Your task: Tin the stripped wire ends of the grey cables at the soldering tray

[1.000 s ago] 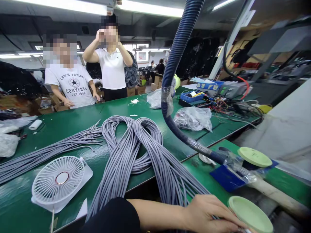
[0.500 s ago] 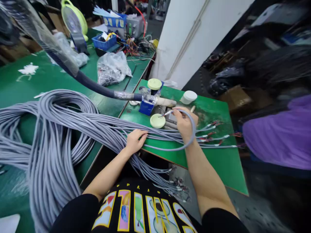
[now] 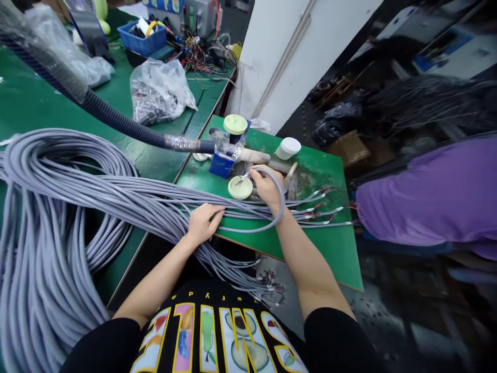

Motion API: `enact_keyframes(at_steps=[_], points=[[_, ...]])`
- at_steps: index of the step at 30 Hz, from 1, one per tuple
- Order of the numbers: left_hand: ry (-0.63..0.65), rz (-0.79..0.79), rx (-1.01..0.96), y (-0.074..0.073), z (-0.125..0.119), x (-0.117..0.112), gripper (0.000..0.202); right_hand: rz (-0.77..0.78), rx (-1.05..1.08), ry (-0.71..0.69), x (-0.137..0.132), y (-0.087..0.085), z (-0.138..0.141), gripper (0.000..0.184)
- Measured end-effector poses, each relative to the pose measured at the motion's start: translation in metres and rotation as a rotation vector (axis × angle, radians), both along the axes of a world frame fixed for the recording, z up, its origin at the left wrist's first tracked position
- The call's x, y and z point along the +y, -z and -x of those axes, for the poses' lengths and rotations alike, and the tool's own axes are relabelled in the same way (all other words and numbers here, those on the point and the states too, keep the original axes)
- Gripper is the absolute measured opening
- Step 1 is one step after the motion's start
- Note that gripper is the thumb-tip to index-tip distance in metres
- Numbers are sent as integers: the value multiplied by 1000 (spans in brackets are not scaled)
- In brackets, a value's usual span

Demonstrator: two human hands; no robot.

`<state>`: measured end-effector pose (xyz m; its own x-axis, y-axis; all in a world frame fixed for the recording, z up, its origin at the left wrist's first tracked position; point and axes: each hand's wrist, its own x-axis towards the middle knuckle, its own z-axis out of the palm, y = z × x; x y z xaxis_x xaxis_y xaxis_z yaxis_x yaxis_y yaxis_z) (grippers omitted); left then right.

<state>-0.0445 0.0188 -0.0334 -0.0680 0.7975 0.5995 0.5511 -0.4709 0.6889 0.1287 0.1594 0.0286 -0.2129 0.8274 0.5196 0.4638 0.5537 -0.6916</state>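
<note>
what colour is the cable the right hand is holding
The cable in the right hand is grey, slightly bluish; the head view shows it best.

Single head-worn view, facing forward and down, fairly near above the fingers (image 3: 213, 208)

Holds one cable (image 3: 248, 231) near its stripped end in right hand (image 3: 267, 189), with loop crossing over right wrist and wires (image 3: 239, 182) above pale green dish (image 3: 239, 192); contact unclear. Rests left hand (image 3: 202, 224) on grey bundle (image 3: 155, 199), fingers together, thumb apart. Includes, on green board (image 3: 334, 264), further stripped ends to the right of right forearm, plus blue block (image 3: 222, 165), hose (image 3: 124, 127) meeting it, and white tub (image 3: 288, 148). Shows coil (image 3: 70, 142) and clear bag (image 3: 159, 93) on table (image 3: 153, 163), and person in purple (image 3: 427, 197) beyond board.
</note>
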Motion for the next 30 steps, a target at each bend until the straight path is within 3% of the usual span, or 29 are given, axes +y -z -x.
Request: enact_keyframes(at_steps=[17,23,27,30], points=[[-4,-39,44,-2,0,0,14,-7,-42,-37,2,15,0,17],[-5,-29,53,-2,0,0,14,-47,2,5,-4,-2,-10,14],[1,-16,43,-1,0,0,14,-113,-2,75,-6,-19,-36,14],[5,-10,35,-1,0,0,13,-150,-50,183,-2,-20,-61,15]])
